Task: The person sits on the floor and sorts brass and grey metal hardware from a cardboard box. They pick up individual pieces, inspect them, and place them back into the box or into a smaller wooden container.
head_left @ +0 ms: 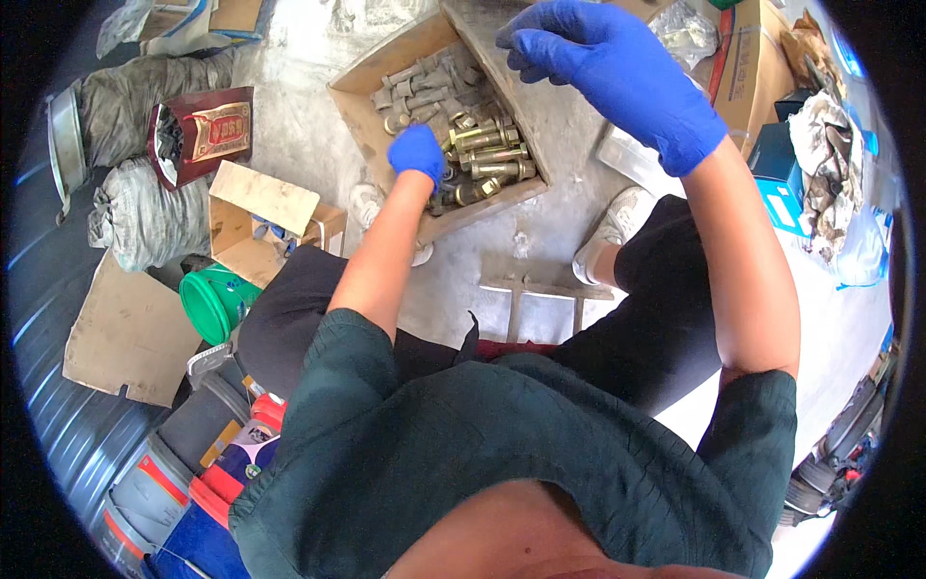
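a slow, sure reach into close-lying metal

in the head view, the left hand (417,157), in a blue glove, is inside the open brown box with straight walls (360,121), which stands on the grey concrete floor (289,72). its fingers are bunched together, but their tips are hidden, so i cannot tell whether they are clamped on a piece. just beside it, at its right, lie the yellow-gold metal bolts (503,171); the dull grey metal bolts (431,96) lie farther from the person, in the same box.

the right hand (603,72), also in a blue glove, is raised, beyond the right wall of the box in the view. its fingers are bent and its palm is turned away, so i cannot tell if it holds something.

for good handling, i judge it is better to take one bolt by its shank and to lift it straight up, because the neighbours lie crossed and may catch. the gloved fingertips should keep out of the narrow gaps, where a rolling bolt could pinch them.
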Tool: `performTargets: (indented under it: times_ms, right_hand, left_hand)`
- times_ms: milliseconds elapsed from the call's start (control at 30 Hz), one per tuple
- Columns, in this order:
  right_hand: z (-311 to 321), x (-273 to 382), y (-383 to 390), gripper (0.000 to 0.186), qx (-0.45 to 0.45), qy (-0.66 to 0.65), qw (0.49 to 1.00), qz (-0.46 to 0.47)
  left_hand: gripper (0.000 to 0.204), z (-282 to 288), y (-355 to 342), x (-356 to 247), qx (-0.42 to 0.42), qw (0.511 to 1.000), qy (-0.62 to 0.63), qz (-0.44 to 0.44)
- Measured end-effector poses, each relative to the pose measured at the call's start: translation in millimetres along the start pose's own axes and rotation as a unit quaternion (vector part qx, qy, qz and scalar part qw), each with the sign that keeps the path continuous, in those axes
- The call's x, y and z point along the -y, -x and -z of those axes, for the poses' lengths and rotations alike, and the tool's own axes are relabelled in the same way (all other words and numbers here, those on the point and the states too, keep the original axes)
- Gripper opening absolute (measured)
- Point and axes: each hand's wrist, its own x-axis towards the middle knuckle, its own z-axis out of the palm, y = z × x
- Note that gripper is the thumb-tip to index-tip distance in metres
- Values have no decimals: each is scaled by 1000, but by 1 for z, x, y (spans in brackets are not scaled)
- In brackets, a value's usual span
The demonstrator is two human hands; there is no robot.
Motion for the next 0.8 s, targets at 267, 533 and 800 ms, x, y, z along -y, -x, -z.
performTargets:
  times_ms: [267, 533, 800]
  right_hand:
    - [9, -29, -10, 26, -27, -89, 994, 56]
    - [10, -40, -12, 27, -16, -119, 990, 69]
    - [14, -20, -6, 22, -35, -73, 997, 9]
  left_hand:
    - [46, 4, -114, -9, -152, 952, 227, -136]
    - [37, -4, -186, -28, -25, 976, 6, -216]
    - [26, 1, -160, 0, 18, 961, -103, -257]
